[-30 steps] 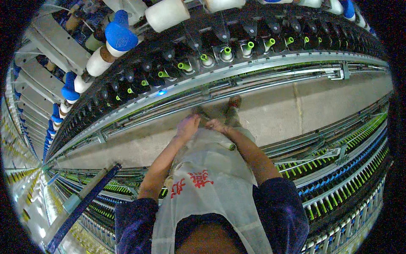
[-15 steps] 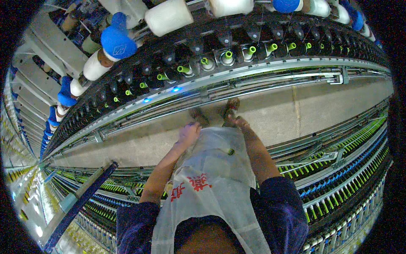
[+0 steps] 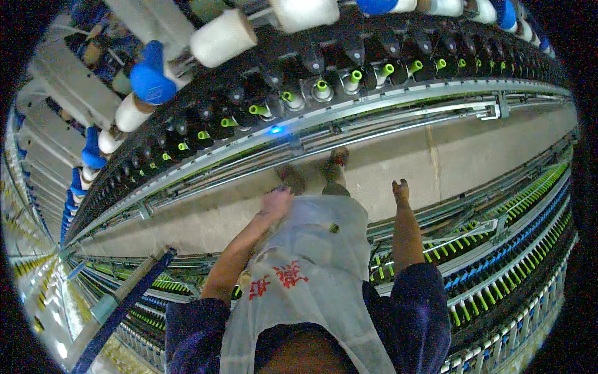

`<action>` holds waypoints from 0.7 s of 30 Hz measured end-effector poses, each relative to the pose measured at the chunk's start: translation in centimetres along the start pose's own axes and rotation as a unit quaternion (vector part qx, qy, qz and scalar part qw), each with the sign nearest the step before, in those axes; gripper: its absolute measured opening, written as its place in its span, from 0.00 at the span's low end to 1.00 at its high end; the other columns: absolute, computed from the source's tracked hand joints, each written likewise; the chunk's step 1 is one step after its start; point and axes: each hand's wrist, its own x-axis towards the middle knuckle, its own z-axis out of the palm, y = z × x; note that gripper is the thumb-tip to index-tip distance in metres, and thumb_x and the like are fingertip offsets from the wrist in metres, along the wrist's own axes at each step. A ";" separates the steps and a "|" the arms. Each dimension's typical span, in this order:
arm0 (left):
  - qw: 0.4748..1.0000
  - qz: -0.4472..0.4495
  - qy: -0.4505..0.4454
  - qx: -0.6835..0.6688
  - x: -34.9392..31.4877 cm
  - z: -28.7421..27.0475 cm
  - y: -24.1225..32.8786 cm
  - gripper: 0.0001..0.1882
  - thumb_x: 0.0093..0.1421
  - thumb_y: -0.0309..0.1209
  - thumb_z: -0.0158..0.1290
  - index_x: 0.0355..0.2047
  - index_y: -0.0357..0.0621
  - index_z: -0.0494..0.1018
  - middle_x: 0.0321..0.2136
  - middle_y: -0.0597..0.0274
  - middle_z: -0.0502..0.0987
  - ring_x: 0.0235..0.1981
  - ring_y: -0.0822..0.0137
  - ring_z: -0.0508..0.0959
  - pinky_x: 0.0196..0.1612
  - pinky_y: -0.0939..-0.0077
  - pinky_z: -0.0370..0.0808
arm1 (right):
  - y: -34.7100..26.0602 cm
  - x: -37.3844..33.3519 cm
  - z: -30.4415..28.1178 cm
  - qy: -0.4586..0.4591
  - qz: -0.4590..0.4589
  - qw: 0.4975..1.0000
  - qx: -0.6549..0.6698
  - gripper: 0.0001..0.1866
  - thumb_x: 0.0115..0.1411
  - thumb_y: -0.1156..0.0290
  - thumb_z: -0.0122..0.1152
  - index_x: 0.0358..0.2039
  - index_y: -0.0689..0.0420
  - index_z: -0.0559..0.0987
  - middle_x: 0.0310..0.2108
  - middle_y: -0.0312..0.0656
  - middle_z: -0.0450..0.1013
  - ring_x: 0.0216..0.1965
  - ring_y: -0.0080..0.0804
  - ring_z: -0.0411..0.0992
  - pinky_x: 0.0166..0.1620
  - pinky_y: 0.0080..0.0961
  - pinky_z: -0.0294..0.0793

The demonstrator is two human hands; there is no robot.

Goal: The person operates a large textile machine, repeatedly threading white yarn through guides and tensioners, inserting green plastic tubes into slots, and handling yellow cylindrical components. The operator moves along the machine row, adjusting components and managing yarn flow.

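My left hand point(image 3: 276, 202) is closed beside the upper left edge of the white apron point(image 3: 324, 243). A small dark patch shows at its fingers, too blurred to name. Out to the right, my right hand point(image 3: 401, 190) hangs over the walkway with its thumb and fingers a little apart and nothing visible between them. A small dark-and-yellow round thing point(image 3: 334, 229) lies against the apron front. Ahead, a spinning frame carries a row of green-tipped bobbins point(image 3: 322, 87), with a blue light point(image 3: 276, 129) glowing on its rail.
White roving spools point(image 3: 223, 38) and blue covers point(image 3: 151, 78) hang above the far machine. A concrete walkway point(image 3: 398, 165) runs between the two frames. Behind me to the right stand more green bobbins point(image 3: 476, 303). A dark blue post point(image 3: 124, 311) slants at the lower left.
My right hand has moved away from the apron to the right, over the walkway. My left hand stays near the apron. The view has shifted slightly; only one blue light shows now.
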 end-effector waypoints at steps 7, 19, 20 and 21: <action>0.997 0.032 0.049 -0.041 0.9 -2.5 1.3 0.14 0.59 0.40 0.44 0.36 0.44 0.72 0.30 0.52 0.76 0.31 0.50 0.77 0.32 0.53 0.75 | -8.4 2.0 -8.5 -0.208 0.033 0.970 0.121 0.25 0.44 0.61 0.64 0.44 0.56 0.74 0.24 0.45 0.76 0.28 0.42 0.75 0.33 0.36 0.74; 0.985 0.010 0.131 -0.111 -1.0 -4.4 2.3 0.14 0.60 0.39 0.43 0.33 0.43 0.73 0.27 0.49 0.76 0.28 0.49 0.77 0.29 0.55 0.75 | -34.8 3.4 -1.5 -0.307 -0.236 0.889 0.245 0.17 0.46 0.82 0.56 0.39 0.57 0.74 0.34 0.34 0.73 0.32 0.22 0.69 0.33 0.20 0.68; 0.983 0.018 0.147 -0.110 -1.6 -4.1 2.2 0.14 0.61 0.39 0.43 0.33 0.43 0.73 0.25 0.48 0.76 0.26 0.48 0.77 0.28 0.54 0.75 | -37.7 3.3 -0.6 -0.310 -0.138 0.847 0.410 0.16 0.47 0.82 0.57 0.38 0.56 0.75 0.35 0.35 0.73 0.33 0.22 0.68 0.34 0.19 0.68; 0.974 0.010 0.186 -0.126 -2.1 -3.8 2.1 0.14 0.61 0.39 0.43 0.33 0.43 0.73 0.25 0.48 0.76 0.26 0.48 0.77 0.28 0.54 0.75 | -40.3 3.3 0.3 -0.323 -0.006 0.788 0.523 0.15 0.47 0.82 0.57 0.36 0.54 0.75 0.37 0.36 0.72 0.35 0.22 0.68 0.35 0.19 0.67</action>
